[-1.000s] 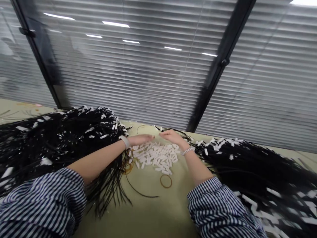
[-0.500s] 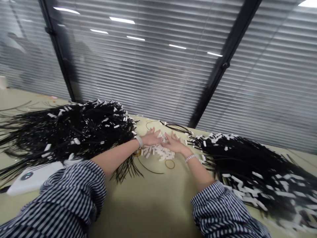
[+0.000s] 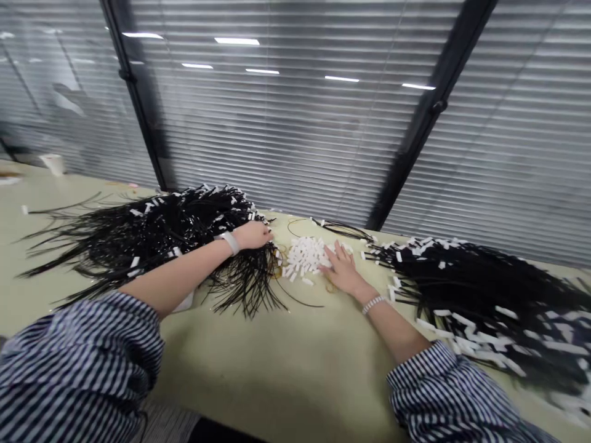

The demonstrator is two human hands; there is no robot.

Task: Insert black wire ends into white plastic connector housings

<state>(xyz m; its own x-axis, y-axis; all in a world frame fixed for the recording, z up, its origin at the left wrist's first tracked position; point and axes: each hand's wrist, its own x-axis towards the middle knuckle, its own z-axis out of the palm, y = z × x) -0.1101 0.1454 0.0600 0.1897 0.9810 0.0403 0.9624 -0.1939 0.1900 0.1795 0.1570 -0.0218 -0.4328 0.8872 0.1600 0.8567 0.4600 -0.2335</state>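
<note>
My left hand (image 3: 253, 235) is over the right edge of a large heap of thin black cables (image 3: 170, 231) with white tips. Its fingers are curled inward, and what they hold, if anything, is hidden. My right hand (image 3: 342, 269) rests with spread fingers at the right side of a pile of small white tube-like pieces (image 3: 305, 253). Nothing is gripped in it. A yellowish rubber band (image 3: 329, 287) lies partly hidden beneath the right hand. Loose cable ends fan out below my left wrist.
A second heap of black cables (image 3: 489, 283) with white tips spreads on the right. A thin black coil (image 3: 344, 230) lies at the back by the blinds (image 3: 277, 154). At the far left stands a white cup (image 3: 54, 164) on the pale table (image 3: 277, 369).
My left hand has moved left from the white pieces to the cable heap, its fingers now curled. My right hand has shifted slightly right. The white pieces are gathered more closely.
</note>
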